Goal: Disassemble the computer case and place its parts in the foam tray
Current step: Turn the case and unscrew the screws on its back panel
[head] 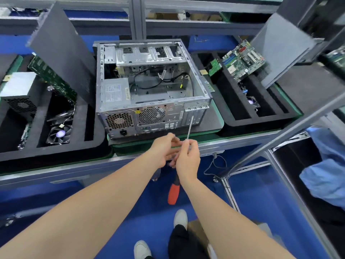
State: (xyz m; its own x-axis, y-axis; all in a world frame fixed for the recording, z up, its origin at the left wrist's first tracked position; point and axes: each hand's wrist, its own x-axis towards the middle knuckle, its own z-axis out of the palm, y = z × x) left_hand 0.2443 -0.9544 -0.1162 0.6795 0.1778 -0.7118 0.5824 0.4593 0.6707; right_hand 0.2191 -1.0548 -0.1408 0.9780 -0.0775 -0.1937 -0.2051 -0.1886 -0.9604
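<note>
The open computer case (149,101) lies on a black foam pad at the bench's middle. Its rear panel faces me, and a power supply (114,92) and loose cables are still inside. A screwdriver has a steel shaft (190,128) and an orange handle (173,192). Its tip points up at the case's rear slot covers, and its handle hangs below the bench edge. My right hand (187,157) pinches the shaft. My left hand (164,149) curls its fingers round the tool just under the right hand; that grip is partly hidden.
The left foam tray (61,146) holds a power supply (17,90), two fans, a green board and a leaning side panel (61,53). The right foam tray (240,116) holds a motherboard (242,60), a small card, a fan and another leaning panel (280,51). Frame posts stand to the right.
</note>
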